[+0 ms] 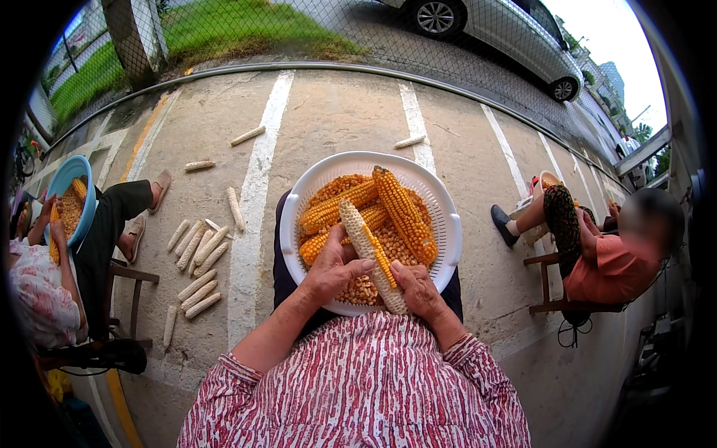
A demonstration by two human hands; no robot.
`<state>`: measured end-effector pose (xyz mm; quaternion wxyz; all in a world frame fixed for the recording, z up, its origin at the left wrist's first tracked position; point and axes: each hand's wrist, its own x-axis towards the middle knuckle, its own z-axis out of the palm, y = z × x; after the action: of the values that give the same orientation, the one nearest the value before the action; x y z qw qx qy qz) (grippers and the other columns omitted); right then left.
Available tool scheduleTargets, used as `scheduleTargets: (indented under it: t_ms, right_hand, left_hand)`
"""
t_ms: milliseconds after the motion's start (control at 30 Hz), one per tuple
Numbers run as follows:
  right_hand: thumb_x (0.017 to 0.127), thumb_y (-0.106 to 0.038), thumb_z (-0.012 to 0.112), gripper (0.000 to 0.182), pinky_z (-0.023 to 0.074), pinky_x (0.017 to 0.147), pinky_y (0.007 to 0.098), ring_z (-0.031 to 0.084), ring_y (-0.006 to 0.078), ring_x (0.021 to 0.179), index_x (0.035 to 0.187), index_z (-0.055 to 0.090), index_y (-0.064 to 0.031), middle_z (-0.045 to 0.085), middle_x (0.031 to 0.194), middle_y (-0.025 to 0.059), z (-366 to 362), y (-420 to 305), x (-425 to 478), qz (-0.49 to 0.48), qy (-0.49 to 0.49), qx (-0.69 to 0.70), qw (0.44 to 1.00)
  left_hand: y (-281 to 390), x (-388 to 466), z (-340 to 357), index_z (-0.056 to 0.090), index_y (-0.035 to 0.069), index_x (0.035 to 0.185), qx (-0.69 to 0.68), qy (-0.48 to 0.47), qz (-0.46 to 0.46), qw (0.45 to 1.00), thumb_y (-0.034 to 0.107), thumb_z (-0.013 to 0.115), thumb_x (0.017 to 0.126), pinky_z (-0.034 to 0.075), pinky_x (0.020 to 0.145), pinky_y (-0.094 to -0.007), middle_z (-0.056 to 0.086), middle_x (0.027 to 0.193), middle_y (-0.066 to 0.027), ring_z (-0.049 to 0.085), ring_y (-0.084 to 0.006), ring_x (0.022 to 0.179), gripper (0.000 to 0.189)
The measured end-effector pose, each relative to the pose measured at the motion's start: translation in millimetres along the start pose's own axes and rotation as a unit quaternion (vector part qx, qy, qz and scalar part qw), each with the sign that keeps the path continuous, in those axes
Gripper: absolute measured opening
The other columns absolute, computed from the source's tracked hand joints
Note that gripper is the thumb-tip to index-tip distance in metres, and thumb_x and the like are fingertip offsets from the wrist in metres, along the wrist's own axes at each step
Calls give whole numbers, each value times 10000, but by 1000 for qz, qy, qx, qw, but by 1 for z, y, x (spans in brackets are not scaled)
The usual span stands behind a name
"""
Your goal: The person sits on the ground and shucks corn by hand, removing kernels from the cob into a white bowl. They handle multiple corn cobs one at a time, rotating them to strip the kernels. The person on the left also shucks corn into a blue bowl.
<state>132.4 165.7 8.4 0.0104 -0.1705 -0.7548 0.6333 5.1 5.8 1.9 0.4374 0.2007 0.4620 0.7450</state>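
My left hand (337, 267) and my right hand (415, 285) both hold one mostly stripped corn cob (358, 229), tilted over the basket. A narrow strip of orange kernels still runs along its right side, with my left thumb and right thumb pressed near it. Beneath my hands, a white plastic colander basket (369, 157) rests on my lap. Inside it lie several full ears of dried corn; one ear (404, 215) leans at the right and another (339, 208) lies at the left. Loose kernels (358, 290) cover the basket's bottom, partly hidden by my hands and the ears.
Bare cobs (200, 246) lie in a group on the concrete floor at left. At far left a seated person holds a blue basin (89, 196) of corn. Another person sits on a wooden stool (552, 274) at right. A chain-link fence (269, 33) stands ahead.
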Motion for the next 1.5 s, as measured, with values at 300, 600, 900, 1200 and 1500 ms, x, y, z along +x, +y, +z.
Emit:
scheduleTargets:
  t_ms: [300,600,900,1200,1500]
  right_hand:
    - [1007,-330,459,401,401,640,278,481,116,685,866,603,17,528,728,20,1,7,4,-46,0,0,999]
    - [997,-257,500,340,408,615,248,482,76,685,887,625,40,567,745,-3,2,1,-2,-16,18,62,998]
    - [992,-215,499,315,440,636,240,524,66,705,903,647,49,619,772,1,0,5,-1,-21,33,65,997]
    - [985,-187,499,271,457,654,220,558,72,741,929,656,26,644,839,18,0,3,0,-13,40,103,994]
    - [917,-74,564,194,486,803,268,604,146,884,1022,683,37,663,968,89,2,3,4,-99,90,53,990]
  left_hand:
    - [0,-1,0,140,67,1428,-14,9,3,1000,72,660,866,491,917,-321,576,1154,-149,589,-190,1053,767]
    - [-3,0,-1,130,73,1427,-2,9,4,1000,49,649,868,505,904,-331,583,1155,-162,600,-202,1051,763]
    - [-2,-1,1,150,75,1417,1,1,0,1000,43,653,864,500,922,-344,588,1152,-155,598,-208,1059,748]
    - [1,-2,4,177,92,1427,-24,2,13,1000,55,643,873,492,930,-341,565,1172,-120,579,-194,1079,725]
    - [-1,-1,3,204,96,1427,-32,-3,20,999,42,622,881,503,912,-342,527,1221,-91,569,-190,1092,689]
